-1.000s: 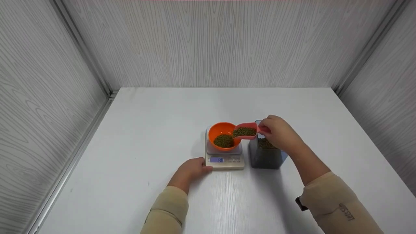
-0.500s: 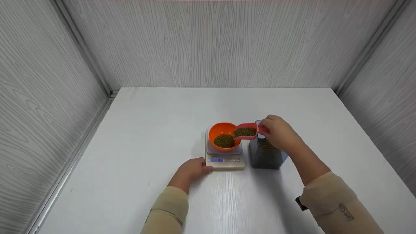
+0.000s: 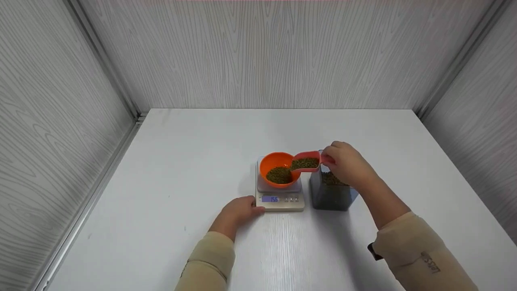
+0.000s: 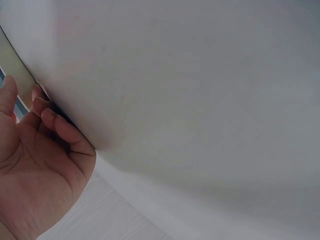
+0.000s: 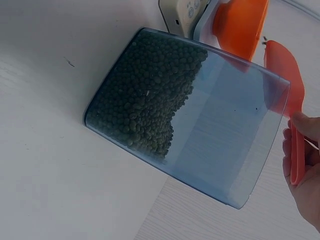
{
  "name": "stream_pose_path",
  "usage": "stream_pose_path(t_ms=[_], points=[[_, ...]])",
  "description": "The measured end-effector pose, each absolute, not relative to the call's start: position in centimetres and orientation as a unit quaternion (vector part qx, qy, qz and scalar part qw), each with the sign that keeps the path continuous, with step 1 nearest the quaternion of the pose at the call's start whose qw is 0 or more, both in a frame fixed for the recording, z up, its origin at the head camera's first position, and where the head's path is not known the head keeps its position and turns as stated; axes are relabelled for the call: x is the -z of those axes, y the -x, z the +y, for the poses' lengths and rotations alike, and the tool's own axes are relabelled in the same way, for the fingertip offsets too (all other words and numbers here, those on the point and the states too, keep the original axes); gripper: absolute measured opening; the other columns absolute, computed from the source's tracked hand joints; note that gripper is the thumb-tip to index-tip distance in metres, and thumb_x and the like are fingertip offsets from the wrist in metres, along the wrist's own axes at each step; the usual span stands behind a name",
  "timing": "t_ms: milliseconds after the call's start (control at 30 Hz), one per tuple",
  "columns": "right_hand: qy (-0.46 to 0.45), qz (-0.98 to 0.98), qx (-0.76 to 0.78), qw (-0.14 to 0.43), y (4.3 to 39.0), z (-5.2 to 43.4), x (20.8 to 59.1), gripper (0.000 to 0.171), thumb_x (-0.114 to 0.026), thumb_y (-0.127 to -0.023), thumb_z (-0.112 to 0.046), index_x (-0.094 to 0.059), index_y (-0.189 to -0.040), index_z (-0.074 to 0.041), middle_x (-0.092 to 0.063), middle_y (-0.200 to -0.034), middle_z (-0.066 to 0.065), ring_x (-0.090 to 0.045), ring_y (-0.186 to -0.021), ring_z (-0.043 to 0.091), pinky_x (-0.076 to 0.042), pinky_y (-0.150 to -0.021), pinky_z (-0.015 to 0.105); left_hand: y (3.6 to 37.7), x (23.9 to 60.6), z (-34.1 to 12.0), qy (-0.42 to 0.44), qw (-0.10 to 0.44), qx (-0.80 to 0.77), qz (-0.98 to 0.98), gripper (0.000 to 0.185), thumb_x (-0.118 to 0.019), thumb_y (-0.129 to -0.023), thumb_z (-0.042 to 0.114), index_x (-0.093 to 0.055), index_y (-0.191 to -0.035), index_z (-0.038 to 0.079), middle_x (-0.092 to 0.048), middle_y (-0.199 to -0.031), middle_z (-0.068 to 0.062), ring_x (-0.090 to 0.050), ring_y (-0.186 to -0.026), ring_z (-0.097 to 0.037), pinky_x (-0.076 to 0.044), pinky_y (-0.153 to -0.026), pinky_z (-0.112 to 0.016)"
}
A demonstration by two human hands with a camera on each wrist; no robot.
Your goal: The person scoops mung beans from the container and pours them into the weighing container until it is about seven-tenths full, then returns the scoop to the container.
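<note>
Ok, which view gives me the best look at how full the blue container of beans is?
The right wrist view: the container fills the frame side-on, its clear wall showing beans piled in the bottom part only. The head view shows just its open top behind the right hand. The left wrist view misses it entirely.

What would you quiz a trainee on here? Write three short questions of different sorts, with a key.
1. True or false: the right hand holds the red scoop over the rim of the orange bowl.
2. What does the left hand touch? A) the bowl B) the scale C) the container
3. Fill in: the container beside the scale holds green ____.

Key: 1 true; 2 B; 3 beans.
</note>
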State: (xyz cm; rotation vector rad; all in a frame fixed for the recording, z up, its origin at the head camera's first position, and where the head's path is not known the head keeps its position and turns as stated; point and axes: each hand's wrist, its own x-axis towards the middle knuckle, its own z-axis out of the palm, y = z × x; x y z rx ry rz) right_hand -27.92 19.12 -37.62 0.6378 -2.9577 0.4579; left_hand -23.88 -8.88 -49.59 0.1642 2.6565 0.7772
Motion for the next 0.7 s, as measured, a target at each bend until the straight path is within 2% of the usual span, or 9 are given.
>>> stream_pose_path(t_ms=[200, 467, 700], points=[[-0.211, -0.966, -0.144, 0.047, 28.02, 18.98, 37.5, 0.016, -0.061, -0.085, -0.006, -0.062, -0.101, -0.003, -0.056, -0.091, 0.011, -0.051, -0.087, 0.024, -0.047, -0.081, 0.041, 23.86, 49.61, -8.94, -0.063, 0.184, -0.275, 0.942, 0.031, -0.058, -0.085, 0.043, -0.054, -0.086, 0.012, -0.053, -0.079, -0.003, -0.048, -0.075, -0.02, -0.041, -0.077, -0.039], [-0.207, -0.966, -0.146, 0.052, 27.87, 18.65, 37.34, 0.015, -0.062, -0.084, -0.005, -0.063, -0.099, -0.004, -0.056, -0.09, 0.01, -0.05, -0.087, 0.024, -0.047, -0.079, 0.039, 23.91, 49.75, -8.89, -0.055, 0.181, -0.271, 0.944, 0.032, -0.059, -0.085, 0.043, -0.052, -0.082, 0.012, -0.051, -0.075, -0.003, -0.046, -0.073, -0.02, -0.04, -0.073, -0.038], [-0.213, -0.964, -0.147, 0.052, 27.88, 18.22, 37.15, 0.015, -0.062, -0.085, -0.007, -0.063, -0.099, -0.004, -0.056, -0.09, 0.01, -0.05, -0.087, 0.024, -0.047, -0.08, 0.039, 23.91, 49.65, -8.87, -0.046, 0.183, -0.277, 0.942, 0.031, -0.06, -0.084, 0.043, -0.056, -0.087, 0.012, -0.055, -0.08, -0.003, -0.049, -0.077, -0.02, -0.041, -0.081, -0.041]])
